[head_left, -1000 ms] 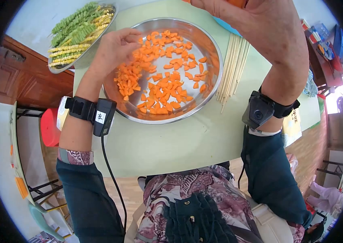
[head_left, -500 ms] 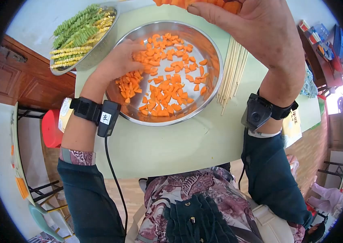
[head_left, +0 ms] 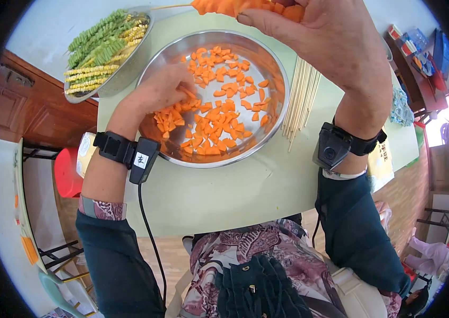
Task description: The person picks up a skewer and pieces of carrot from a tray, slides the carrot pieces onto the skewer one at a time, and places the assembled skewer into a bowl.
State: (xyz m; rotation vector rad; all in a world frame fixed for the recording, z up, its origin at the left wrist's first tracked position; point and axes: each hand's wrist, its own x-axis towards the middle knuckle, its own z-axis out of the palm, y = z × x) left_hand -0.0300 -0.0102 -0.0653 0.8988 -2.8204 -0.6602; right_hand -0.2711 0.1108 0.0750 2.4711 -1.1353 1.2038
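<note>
Inside the left part of a wide steel basin (head_left: 208,160), my left hand (head_left: 165,87) has its fingers curled and pinched at a carrot piece (head_left: 187,93). Many small cut carrot pieces (head_left: 215,127) lie spread over the basin's bottom, with a denser heap below my left hand. Up at the top edge of the view, my right hand (head_left: 320,37) is closed around a skewer of carrot pieces (head_left: 224,7). The skewer's bare thin stick (head_left: 170,7) points out to the left. Part of the skewer is cut off by the frame and hidden by my fingers.
A bundle of bare wooden skewers (head_left: 302,98) lies right of the basin on the pale green table (head_left: 224,196). At upper left, a metal container (head_left: 124,71) holds skewered green and yellow vegetable pieces (head_left: 100,47). A red stool (head_left: 68,172) stands left of the table.
My left hand has moved slightly right and down, its fingers drawing together over the carrot pieces. My right hand and its skewer have shifted a little left, bringing the bare stick further into view.
</note>
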